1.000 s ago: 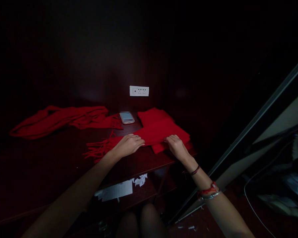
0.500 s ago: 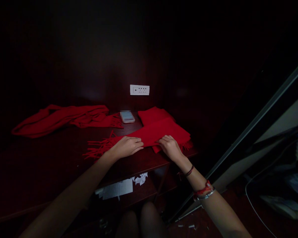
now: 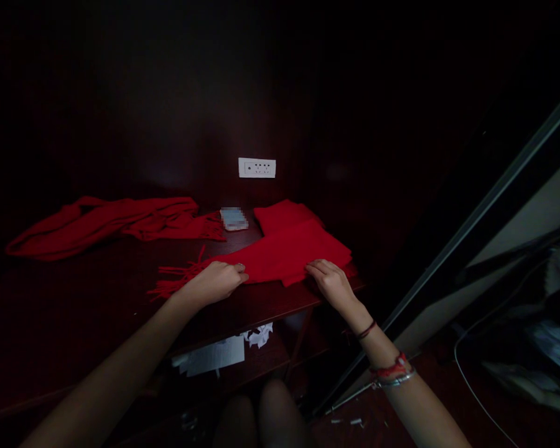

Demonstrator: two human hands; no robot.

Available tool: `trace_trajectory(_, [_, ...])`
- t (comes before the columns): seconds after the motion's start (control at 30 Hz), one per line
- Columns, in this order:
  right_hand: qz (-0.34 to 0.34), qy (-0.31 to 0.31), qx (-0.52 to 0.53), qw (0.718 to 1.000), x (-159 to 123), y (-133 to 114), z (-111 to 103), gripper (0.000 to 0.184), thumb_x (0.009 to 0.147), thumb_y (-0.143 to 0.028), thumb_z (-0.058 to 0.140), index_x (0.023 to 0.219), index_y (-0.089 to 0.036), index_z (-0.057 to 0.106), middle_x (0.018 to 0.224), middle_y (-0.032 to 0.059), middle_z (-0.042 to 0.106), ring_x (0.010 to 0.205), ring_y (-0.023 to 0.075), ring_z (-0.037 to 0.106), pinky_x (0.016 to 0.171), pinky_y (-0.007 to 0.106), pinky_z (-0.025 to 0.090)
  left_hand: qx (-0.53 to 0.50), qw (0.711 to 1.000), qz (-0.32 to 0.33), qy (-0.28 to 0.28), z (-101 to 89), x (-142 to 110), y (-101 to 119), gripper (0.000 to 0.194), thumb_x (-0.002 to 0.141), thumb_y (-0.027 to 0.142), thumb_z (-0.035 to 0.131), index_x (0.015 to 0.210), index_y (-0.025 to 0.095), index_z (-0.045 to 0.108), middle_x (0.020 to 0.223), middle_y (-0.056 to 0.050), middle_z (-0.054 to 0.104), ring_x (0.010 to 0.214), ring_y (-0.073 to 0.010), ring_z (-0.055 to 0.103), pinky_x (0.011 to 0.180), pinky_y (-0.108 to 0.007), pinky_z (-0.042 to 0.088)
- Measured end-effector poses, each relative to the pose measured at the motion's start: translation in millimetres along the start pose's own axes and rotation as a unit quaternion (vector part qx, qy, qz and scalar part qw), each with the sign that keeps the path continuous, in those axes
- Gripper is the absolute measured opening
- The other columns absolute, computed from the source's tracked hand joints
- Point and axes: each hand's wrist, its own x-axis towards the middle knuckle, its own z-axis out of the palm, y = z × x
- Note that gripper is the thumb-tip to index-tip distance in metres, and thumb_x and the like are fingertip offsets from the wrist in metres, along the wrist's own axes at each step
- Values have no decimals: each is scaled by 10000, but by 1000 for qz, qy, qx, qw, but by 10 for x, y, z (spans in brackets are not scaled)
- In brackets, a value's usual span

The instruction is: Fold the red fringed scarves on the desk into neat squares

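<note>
A red fringed scarf lies folded flat on the dark wooden surface, its tassels pointing left. My left hand pinches the scarf's near edge close to the fringe. Farther right, my right hand has its fingers closed together on the same near edge. Beneath and behind this scarf sits another folded red piece, partly covered; whether it is a separate scarf I cannot tell. On the left, a second red scarf lies loosely bunched, with its fringe toward the middle.
A small pale blue item, blurred out, lies between the red cloths. Behind it a white socket panel is on the wall. Papers and crumpled white paper lie on the lower shelf. A white cable runs at the right.
My hands have moved apart along the scarf's near edge, the left toward the fringe and the right toward the folded end. The view has shifted slightly.
</note>
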Motion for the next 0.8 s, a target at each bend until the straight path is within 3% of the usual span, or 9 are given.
trace_trajectory(0.2, [-5, 18, -35, 999, -38, 27, 55, 268, 796, -104, 412, 1015, -123, 566, 927, 119, 613, 884, 207, 535, 774, 345, 430, 81, 986, -116, 87, -99, 44, 60, 203, 766, 66, 395, 825, 171, 559, 977, -100, 534, 909, -209, 493, 557, -236, 441])
trace_trajectory(0.4, [23, 54, -31, 998, -116, 57, 81, 272, 802, -93, 394, 1014, -103, 565, 950, 116, 618, 905, 203, 545, 784, 324, 427, 54, 997, -40, 39, 100, -58, 62, 288, 734, 23, 410, 912, 194, 558, 990, -78, 547, 926, -188, 507, 707, -267, 447])
trace_trajectory(0.53, [47, 59, -35, 997, -134, 164, 54, 240, 808, -110, 397, 949, -118, 591, 931, 95, 628, 903, 199, 547, 795, 326, 410, 13, 996, -83, 24, 224, -200, 13, 261, 720, 81, 444, 928, 180, 566, 974, -93, 542, 897, -216, 521, 771, -332, 422])
trace_trajectory(0.67, [73, 29, -20, 997, -101, 244, 8, 217, 809, -128, 410, 934, -139, 588, 907, 71, 629, 867, 179, 548, 788, 302, 397, -54, 994, -92, 7, 291, -290, -92, 334, 742, 119, 421, 1058, 192, 501, 1084, -66, 499, 961, -182, 498, 825, -286, 403])
trace_trajectory(0.8, [98, -5, 0, 995, -12, 263, -53, 196, 813, -133, 406, 900, -151, 581, 826, 60, 629, 801, 155, 551, 751, 265, 396, -16, 995, -96, -1, 267, -258, -290, 336, 724, 78, 401, 1020, 187, 517, 1053, -65, 528, 962, -193, 498, 831, -307, 398])
